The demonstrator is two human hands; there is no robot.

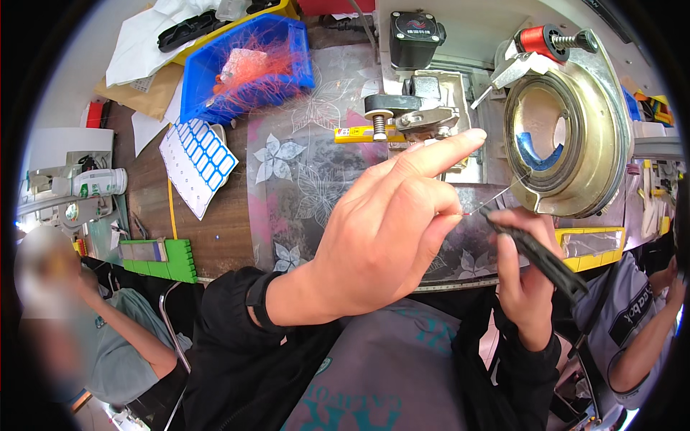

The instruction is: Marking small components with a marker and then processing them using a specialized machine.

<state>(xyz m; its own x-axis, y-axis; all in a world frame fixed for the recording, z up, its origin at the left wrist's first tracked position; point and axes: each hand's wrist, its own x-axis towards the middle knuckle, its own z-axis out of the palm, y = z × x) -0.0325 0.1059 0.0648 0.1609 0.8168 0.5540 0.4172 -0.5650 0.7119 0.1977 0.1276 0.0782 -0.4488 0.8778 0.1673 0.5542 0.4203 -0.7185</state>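
Observation:
My left hand (392, 226) pinches the end of a thin wire (496, 195) between thumb and fingertips, its index finger stretched out above. The wire's end looks red. It runs up and right to the large brass-coloured ring (607, 161) of a winding machine. A blue piece (535, 152) sits inside the ring's opening. My right hand (528, 280) is closed around a slim, dark hand tool (543, 262), whose exact kind I cannot make out. The tool's tip lies close below the wire, near my left fingertips; whether they touch is unclear.
A red wire spool (543, 43) tops the machine, with a black motor (415, 39) and a clamp arm (410, 108) left of it. A blue bin (248, 68) holds tangled red wire. A label sheet (199, 161) and green tray (169, 261) lie left. People sit on both sides.

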